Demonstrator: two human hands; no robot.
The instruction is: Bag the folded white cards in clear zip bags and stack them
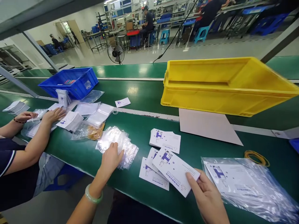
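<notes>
My right hand (207,194) pinches the lower right corner of a white printed card (176,171) between thumb and fingers. Under its left side lie loose cards (149,174), with a neat card stack (161,140) just behind. My left hand (113,158), a pale green bangle (93,194) on its wrist, rests on a spread pile of small clear plastic bags (114,137). Its thumb stands apart from its fingers, whose tips touch the bags. To the right, a clear plastic bag of packed cards (247,183) lies near rubber bands (257,157).
A yellow bin (229,99) stands at the back right, partly above a flat cardboard sheet (207,126). On the left, a co-worker's hands (52,115) are among cards and bags beside a blue bin (81,82). More rubber bands (96,132) lie between us on the green bench (130,123).
</notes>
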